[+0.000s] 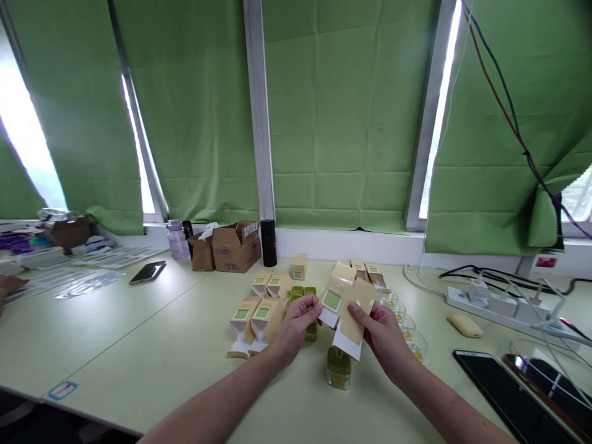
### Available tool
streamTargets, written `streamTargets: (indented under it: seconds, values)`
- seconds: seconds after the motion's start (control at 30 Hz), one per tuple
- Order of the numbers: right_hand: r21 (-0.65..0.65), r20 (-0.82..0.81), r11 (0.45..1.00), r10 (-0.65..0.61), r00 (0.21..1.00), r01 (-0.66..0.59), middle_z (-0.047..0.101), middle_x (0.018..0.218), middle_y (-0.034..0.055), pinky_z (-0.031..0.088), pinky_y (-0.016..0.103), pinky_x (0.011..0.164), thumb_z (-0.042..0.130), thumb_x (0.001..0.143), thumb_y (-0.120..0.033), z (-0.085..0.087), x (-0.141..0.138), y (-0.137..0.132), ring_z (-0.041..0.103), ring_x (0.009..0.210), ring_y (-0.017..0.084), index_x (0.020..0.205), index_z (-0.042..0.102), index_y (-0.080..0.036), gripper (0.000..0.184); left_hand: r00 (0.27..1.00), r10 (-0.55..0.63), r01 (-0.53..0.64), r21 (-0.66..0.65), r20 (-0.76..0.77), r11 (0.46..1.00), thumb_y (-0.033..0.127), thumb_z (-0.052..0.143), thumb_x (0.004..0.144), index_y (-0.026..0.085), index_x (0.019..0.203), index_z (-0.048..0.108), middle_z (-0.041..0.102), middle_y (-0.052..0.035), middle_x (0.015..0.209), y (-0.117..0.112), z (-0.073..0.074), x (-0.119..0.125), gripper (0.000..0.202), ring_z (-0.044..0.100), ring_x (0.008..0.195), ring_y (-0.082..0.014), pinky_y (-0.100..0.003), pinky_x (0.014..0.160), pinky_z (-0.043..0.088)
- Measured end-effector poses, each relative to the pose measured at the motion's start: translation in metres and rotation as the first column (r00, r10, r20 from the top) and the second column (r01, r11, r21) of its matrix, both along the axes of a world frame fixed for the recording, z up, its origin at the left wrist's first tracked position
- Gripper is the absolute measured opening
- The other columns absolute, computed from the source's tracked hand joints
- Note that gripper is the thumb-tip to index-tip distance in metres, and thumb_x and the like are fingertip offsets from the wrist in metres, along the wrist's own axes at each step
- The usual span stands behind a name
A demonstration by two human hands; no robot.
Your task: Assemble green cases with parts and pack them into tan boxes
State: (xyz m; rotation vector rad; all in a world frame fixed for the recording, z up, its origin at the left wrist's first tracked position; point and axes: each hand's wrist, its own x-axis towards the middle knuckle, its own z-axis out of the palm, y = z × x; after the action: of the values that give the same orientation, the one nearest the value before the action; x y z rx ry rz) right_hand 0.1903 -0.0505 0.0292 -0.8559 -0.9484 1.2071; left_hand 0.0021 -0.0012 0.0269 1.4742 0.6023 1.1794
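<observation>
Both hands hold one beige cardboard box [345, 296] with a green label, its white-lined flaps spread at the lower end. My left hand [300, 324] pinches its left edge between thumb and fingertips. On the right panel presses the thumb of my right hand [386, 333], with the fingers behind it. Just below stands a small clear jar with a dark green lid [339, 367]. Several green lids [311, 333] lie behind my left hand, partly hidden. To the left are several beige boxes [262, 317] with flaps open. A row of clear jars [416, 345] runs beside my right hand.
Further back stand another beige box [299, 267], cardboard cartons [236, 246], a black cylinder [268, 243] and a purple bottle [177, 239]. At right are a power strip [509, 311] with cables, a cream oval object [465, 325] and phones [499, 385]. Another phone [148, 272] lies left.
</observation>
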Motion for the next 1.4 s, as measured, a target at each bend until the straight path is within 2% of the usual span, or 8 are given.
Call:
streamTargets:
  seconds: [0.53,0.7,0.77,0.83,0.97,1.17,1.3,1.4]
  values:
    - [0.067,0.124,0.99,-0.131,0.984,0.123,0.082,0.087,0.0114,0.058,0.041,0.064,0.091,0.059,-0.078,0.005,0.002,-0.001,0.073,0.077,0.032,0.087,0.082,-0.021,0.064,0.996,-0.023,0.027,0.043,-0.084,0.999,0.065,0.086,0.077,0.018,0.075,0.058,0.053,0.0023,0.068,0.003,0.003,-0.001,0.055,0.044,0.06,-0.0094,-0.022,0.055,0.031]
    - [0.103,0.077,0.975,-0.204,0.976,0.196,0.076,0.086,0.0065,0.05,0.032,0.054,0.089,0.063,-0.078,0.003,0.004,0.001,0.064,0.07,0.021,0.092,0.079,-0.024,0.062,0.975,0.214,-0.195,0.24,-0.053,0.951,0.061,0.079,0.087,0.019,0.077,0.061,0.058,0.0003,0.07,0.01,0.0,-0.003,0.046,0.053,0.064,-0.0133,-0.025,0.06,0.042]
    - [0.138,0.079,0.958,-0.262,0.962,0.25,0.075,0.091,0.0057,0.049,0.03,0.056,0.089,0.066,-0.074,-0.001,0.006,0.003,0.061,0.07,0.019,0.096,0.078,-0.024,0.059,0.916,0.401,-0.359,0.421,-0.015,0.833,0.051,0.073,0.095,0.02,0.082,0.068,0.066,-0.003,0.077,0.014,0.002,-0.009,0.034,0.061,0.075,-0.0183,-0.03,0.068,0.049]
    - [0.151,0.091,0.945,-0.304,0.948,0.289,0.074,0.093,0.0054,0.049,0.031,0.057,0.091,0.067,-0.068,-0.006,0.009,0.006,0.059,0.071,0.018,0.097,0.078,-0.024,0.055,0.835,0.548,-0.441,0.655,0.049,0.613,0.039,0.068,0.099,0.023,0.088,0.075,0.074,-0.006,0.086,0.018,0.007,-0.017,0.021,0.066,0.088,-0.023,-0.037,0.08,0.054]
    - [0.106,0.108,0.953,-0.294,0.95,0.283,0.072,0.085,0.0031,0.043,0.03,0.053,0.088,0.07,-0.054,-0.019,0.01,0.013,0.055,0.064,0.017,0.096,0.076,-0.025,0.041,0.732,0.674,-0.324,0.922,0.102,0.212,0.026,0.065,0.1,0.028,0.103,0.081,0.083,-0.0076,0.101,0.022,0.017,-0.037,0.016,0.068,0.096,-0.0271,-0.048,0.088,0.056]
    - [0.131,0.142,0.968,-0.231,0.963,0.213,0.08,0.093,0.0055,0.049,0.031,0.058,0.083,0.067,-0.034,-0.026,0.0,0.011,0.067,0.074,0.024,0.096,0.077,-0.025,0.032,0.694,0.717,-0.094,0.996,0.062,0.004,0.018,0.063,0.101,0.034,0.115,0.078,0.083,-0.0051,0.118,0.018,0.021,-0.05,0.026,0.071,0.1,-0.0268,-0.047,0.087,0.057]
    - [0.139,0.167,0.973,-0.206,0.964,0.184,0.083,0.1,0.0097,0.059,0.039,0.075,0.085,0.063,-0.034,-0.026,-0.005,0.007,0.074,0.095,0.034,0.1,0.078,-0.021,0.04,0.666,0.705,-0.039,0.955,0.244,-0.293,0.008,0.07,0.095,0.03,0.114,0.075,0.084,-0.0018,0.115,0.011,0.029,-0.045,0.029,0.07,0.099,-0.0234,-0.04,0.082,0.056]
    - [0.139,0.16,0.976,-0.191,0.968,0.169,0.082,0.099,0.0102,0.059,0.04,0.077,0.083,0.064,-0.036,-0.026,-0.006,0.008,0.074,0.096,0.035,0.1,0.077,-0.02,0.04,0.659,0.68,-0.037,0.917,0.32,-0.396,0.006,0.075,0.091,0.025,0.107,0.075,0.085,-0.0008,0.111,0.006,0.036,-0.041,0.025,0.068,0.096,-0.0228,-0.039,0.08,0.054]
